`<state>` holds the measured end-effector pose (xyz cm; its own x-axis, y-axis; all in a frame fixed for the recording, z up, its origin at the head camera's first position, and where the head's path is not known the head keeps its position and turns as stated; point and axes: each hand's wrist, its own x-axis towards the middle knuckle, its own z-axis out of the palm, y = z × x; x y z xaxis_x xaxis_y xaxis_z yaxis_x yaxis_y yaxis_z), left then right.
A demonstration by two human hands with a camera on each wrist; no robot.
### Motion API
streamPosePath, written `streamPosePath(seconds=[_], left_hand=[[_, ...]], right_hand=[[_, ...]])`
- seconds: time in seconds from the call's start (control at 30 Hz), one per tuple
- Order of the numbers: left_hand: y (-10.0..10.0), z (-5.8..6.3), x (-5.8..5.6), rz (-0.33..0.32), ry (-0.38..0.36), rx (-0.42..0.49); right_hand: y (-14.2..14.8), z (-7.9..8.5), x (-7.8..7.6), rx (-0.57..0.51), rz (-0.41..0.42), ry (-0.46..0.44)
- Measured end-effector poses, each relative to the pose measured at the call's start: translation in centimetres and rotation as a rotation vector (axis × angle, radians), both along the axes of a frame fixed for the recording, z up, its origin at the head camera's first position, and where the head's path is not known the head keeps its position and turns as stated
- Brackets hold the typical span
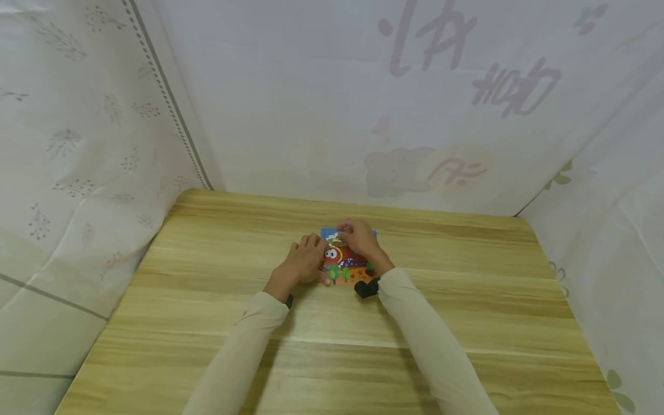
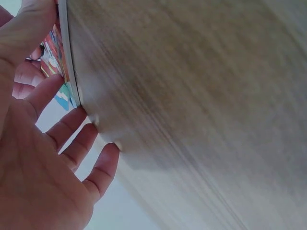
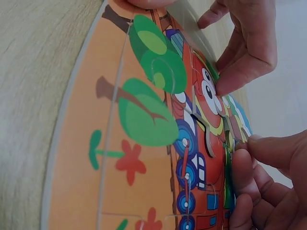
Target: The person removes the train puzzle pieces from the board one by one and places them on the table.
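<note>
A flat jigsaw puzzle point(image 1: 357, 273) with a cartoon red train, green trees and an orange ground lies on the table. My left hand point(image 1: 303, 259) rests along its left edge, fingers spread and fairly straight, with fingertips touching the tabletop in the left wrist view. Over the upper part of the picture, my right hand point(image 1: 363, 237) pinches a small puzzle piece point(image 3: 229, 128) between thumb and fingers. That piece sits slightly raised and tilted, with a dark gap beside it in the right wrist view. The fingers hide much of it.
The wooden table point(image 1: 441, 323) extends around the puzzle on all sides. A pale printed cloth point(image 1: 290, 115) hangs behind its far edge, and more cloth hangs at both sides. A black strap device point(image 1: 366, 287) at the right wrist sits over the puzzle's lower right corner.
</note>
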<state>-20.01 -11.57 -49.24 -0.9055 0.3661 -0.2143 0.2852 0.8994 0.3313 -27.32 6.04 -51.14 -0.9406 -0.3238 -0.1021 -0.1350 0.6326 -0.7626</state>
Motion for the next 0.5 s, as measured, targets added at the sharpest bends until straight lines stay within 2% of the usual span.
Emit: streamPosePath(seconds=[0.3,0.5], left_hand=[[-0.1,0.1,0.0,0.001,-0.013,0.011],[-0.1,0.1,0.0,0.0,-0.025,0.007]], right_hand=[[0.3,0.0,-0.4,-0.099,-0.042,-0.072],[1.6,-0.4,-0.7,-0.184,-0.031,-0.078]])
